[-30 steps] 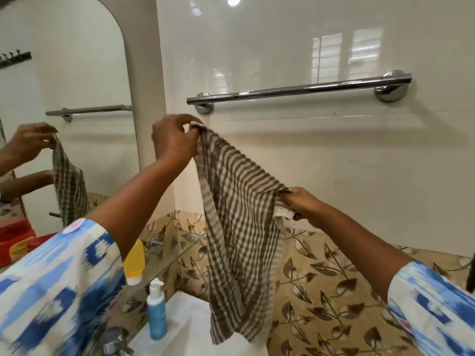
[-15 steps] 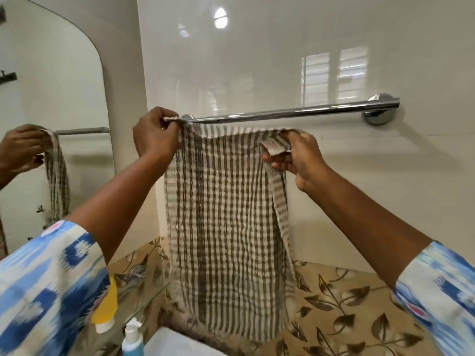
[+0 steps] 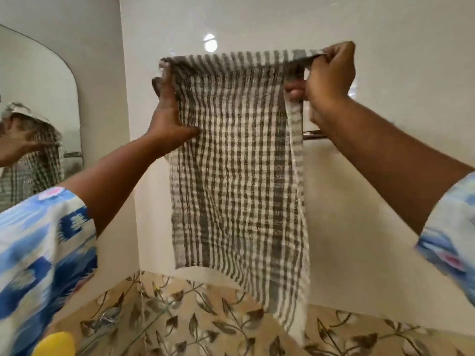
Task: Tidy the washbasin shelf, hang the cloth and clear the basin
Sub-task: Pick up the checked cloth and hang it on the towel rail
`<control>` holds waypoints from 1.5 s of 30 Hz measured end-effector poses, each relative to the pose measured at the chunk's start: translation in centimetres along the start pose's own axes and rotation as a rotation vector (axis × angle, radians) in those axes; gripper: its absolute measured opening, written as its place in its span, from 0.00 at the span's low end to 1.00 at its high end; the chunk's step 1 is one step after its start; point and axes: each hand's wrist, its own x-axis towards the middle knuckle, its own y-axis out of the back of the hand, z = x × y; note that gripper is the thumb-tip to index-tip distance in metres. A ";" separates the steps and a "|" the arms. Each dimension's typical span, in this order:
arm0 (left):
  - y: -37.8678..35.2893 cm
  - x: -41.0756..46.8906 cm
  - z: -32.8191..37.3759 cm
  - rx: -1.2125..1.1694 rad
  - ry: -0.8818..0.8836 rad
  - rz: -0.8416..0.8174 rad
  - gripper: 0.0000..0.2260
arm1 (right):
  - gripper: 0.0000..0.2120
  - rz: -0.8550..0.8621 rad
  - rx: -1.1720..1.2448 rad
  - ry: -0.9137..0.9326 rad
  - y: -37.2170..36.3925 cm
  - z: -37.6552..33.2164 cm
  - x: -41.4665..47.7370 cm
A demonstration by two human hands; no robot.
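Note:
A brown-and-white checked cloth [image 3: 239, 160] hangs spread flat in front of the white wall, its top edge raised high. My left hand [image 3: 168, 111] grips its upper left corner, fingers behind the fabric and thumb on its front. My right hand [image 3: 326, 78] pinches the upper right corner between fingers and thumb. Only a short piece of the chrome towel rail [image 3: 312, 134] shows beside the cloth's right edge, well below its top; the cloth hides the remainder. Basin and bottles are out of view apart from a yellow cap [image 3: 55, 344] at the bottom left.
A mirror [image 3: 38, 98] on the left wall reflects my hand and the cloth. A glass shelf [image 3: 123, 327] runs along the leaf-patterned tiles [image 3: 205, 317] at the bottom. Blue patterned sleeves fill both lower corners.
Both hands have lifted the cloth's top edge from rail height to well above the rail and stretched it wider. The camera has tilted up, so the blue bottle and basin have left the view.

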 end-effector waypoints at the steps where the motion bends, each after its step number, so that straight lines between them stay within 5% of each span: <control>1: -0.4 0.4 -0.2 0.032 -0.009 -0.018 0.52 | 0.10 0.016 0.152 -0.154 -0.1 -0.2 1.2; 3: -1.1 1.2 -0.5 0.087 -0.026 -0.052 0.52 | 0.13 0.040 0.292 -0.297 -0.2 -0.4 2.9; 7: -2.4 2.5 -1.0 0.122 0.000 -0.062 0.53 | 0.09 0.071 0.322 -0.250 -0.9 0.3 5.3; 11: -4.1 3.3 -1.3 0.116 0.034 -0.083 0.50 | 0.06 0.037 -0.260 0.060 -1.7 2.0 5.5; 17: -4.6 3.6 -2.4 0.160 0.137 -0.072 0.36 | 0.06 -0.508 -0.752 0.458 -1.2 4.0 3.0; 25: -4.0 3.8 -3.6 0.090 0.310 -0.059 0.29 | 0.13 -1.114 -1.073 0.185 -0.3 3.6 1.1; 28: -4.0 3.6 -4.0 0.087 0.325 -0.047 0.25 | 0.16 -1.129 -1.111 0.101 0.0 3.9 1.0; 34: -4.2 3.0 -4.2 0.120 0.252 -0.022 0.11 | 0.21 -1.062 -1.230 0.290 0.7 3.1 0.7; 38: -4.2 2.6 -4.4 0.096 0.243 -0.014 0.15 | 0.18 -1.141 -1.412 0.287 2.1 2.9 0.2; 45: -4.4 2.3 -4.4 0.121 0.225 0.007 0.20 | 0.11 -1.139 -1.306 0.062 6.4 1.0 1.6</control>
